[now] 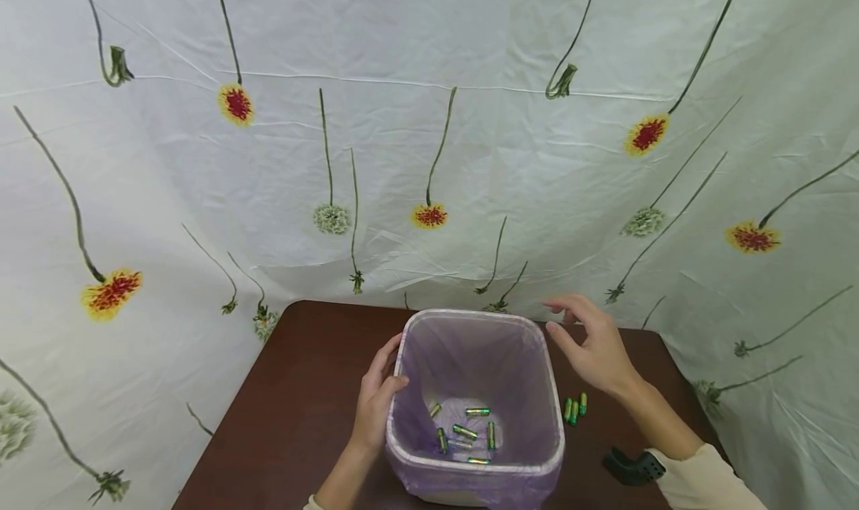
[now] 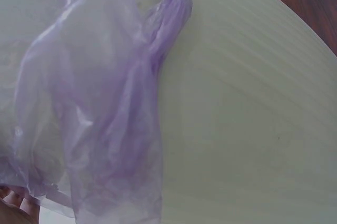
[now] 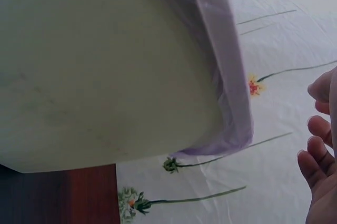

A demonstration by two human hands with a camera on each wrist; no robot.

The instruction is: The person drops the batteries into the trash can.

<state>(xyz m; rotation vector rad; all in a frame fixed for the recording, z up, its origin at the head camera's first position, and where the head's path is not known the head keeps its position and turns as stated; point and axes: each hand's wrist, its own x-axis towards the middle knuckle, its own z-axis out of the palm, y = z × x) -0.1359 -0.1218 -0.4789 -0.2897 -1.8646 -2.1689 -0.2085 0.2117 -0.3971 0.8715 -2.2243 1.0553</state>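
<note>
A trash bin [image 1: 470, 469] with a thin purple liner stands on the table, its mouth facing up. Several green-and-gold batteries [image 1: 464, 432] lie scattered on its bottom. My left hand [image 1: 373, 402] holds the bin's left rim, thumb over the edge and fingers along the outer wall. In the left wrist view the purple liner [image 2: 116, 118] hangs down the pale outer wall, and fingers show at the lower left corner. My right hand [image 1: 597, 350] is raised beside the right rim, fingers loosely bent, with nothing in them. Three more batteries [image 1: 573, 409] lie below it on the table.
The dark brown table [image 1: 295, 391] has rounded far corners. A white cloth [image 1: 376, 145] printed with flowers hangs behind and around it. A black strap-like object [image 1: 631, 467] is at the right forearm, by the cuff of a pale sleeve [image 1: 705, 480].
</note>
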